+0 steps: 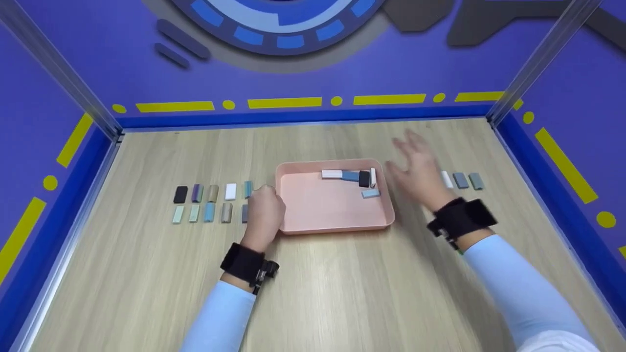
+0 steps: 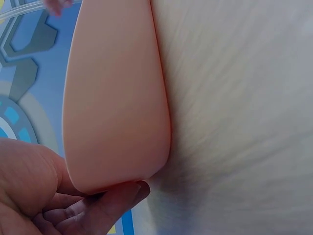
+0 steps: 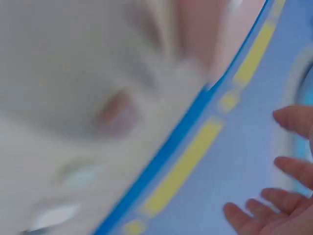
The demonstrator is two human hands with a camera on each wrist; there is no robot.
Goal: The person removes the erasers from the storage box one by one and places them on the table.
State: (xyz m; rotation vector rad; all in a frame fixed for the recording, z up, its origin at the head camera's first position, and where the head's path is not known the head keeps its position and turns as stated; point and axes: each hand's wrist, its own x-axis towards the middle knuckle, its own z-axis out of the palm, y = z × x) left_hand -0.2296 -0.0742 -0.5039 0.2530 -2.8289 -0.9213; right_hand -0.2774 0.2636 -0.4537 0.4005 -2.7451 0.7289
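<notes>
A pink tray [image 1: 337,228] lies on the table, with small blocks along its upper right part: a white block [image 1: 331,174], a blue block [image 1: 350,176], a black block [image 1: 364,179], a thin white block [image 1: 373,177] and a light blue block [image 1: 370,193]. At the tray's left side, my left hand [image 1: 264,212] grips the wall; the left wrist view has its fingers curled against the tray's end [image 2: 117,98]. Just right of the tray, my right hand [image 1: 419,172] is raised, blurred, with fingers spread and nothing held.
Two rows of small coloured blocks lie left of the tray, among them a black one [image 1: 180,194] and a white one [image 1: 231,191]. Right of my right hand are a white block [image 1: 447,179], a grey-blue block [image 1: 460,180] and a grey-green block [image 1: 476,181]. Blue-purple panels [image 1: 293,78] enclose the table.
</notes>
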